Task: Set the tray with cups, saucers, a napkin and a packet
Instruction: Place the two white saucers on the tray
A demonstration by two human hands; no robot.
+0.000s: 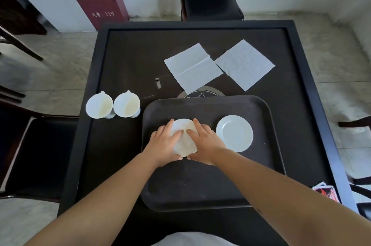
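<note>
Head view shows both hands low on the dark tray [204, 201], setting down a saucer [183, 139]. The left hand [163, 145] and the right hand [204, 144] each grip an edge of it, fingers over the top and thumbs at the near rim; it lies between them on the tray's left half. A second saucer [234, 133] sits just beside it, to the right. This looks like the saucer-placing step; next the hands would need to let go and reach left for the two cups [112, 106] on the table [124, 60]. Farther off lie two napkins [218, 65]. A packet [326, 192] lies at the table's right edge.
</note>
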